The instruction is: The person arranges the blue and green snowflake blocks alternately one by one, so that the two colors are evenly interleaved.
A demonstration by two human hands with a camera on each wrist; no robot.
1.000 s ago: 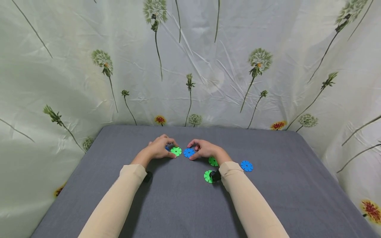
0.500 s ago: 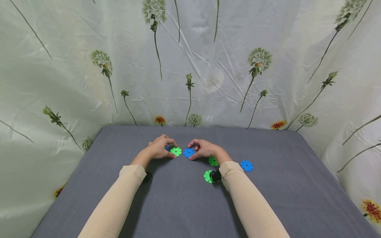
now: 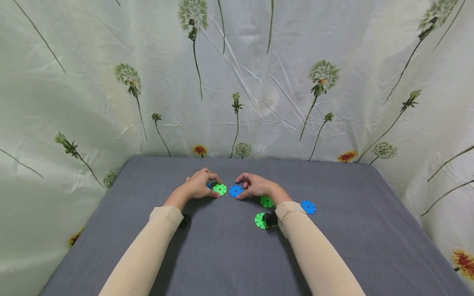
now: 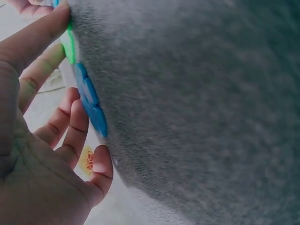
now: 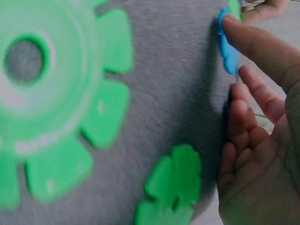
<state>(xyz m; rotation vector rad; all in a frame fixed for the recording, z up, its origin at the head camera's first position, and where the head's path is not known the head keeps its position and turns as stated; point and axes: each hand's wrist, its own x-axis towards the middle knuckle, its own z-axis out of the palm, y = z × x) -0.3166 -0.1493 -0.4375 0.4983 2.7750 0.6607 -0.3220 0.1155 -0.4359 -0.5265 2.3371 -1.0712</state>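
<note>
In the head view my left hand [image 3: 197, 186] holds a green slotted disc [image 3: 220, 189] by its edges, thumb at the near side and index finger at the far side. A blue slotted disc [image 4: 91, 98] lies beneath its other fingers, mostly hidden from the head camera. Facing it, my right hand [image 3: 257, 186] holds another blue slotted disc [image 3: 235, 190] the same way, with its thumb [image 5: 248, 37] at the near rim. These two held discs lie side by side on the cloth, a narrow gap between them.
Two more green discs, one [image 3: 266, 201] by the right wrist and one [image 3: 260, 220] partly behind the black wrist camera [image 3: 271, 219], lie on the grey tablecloth [image 3: 222, 255]. Another blue disc [image 3: 308, 207] is right of the right sleeve. A flower-printed curtain [image 3: 277, 82] hangs behind.
</note>
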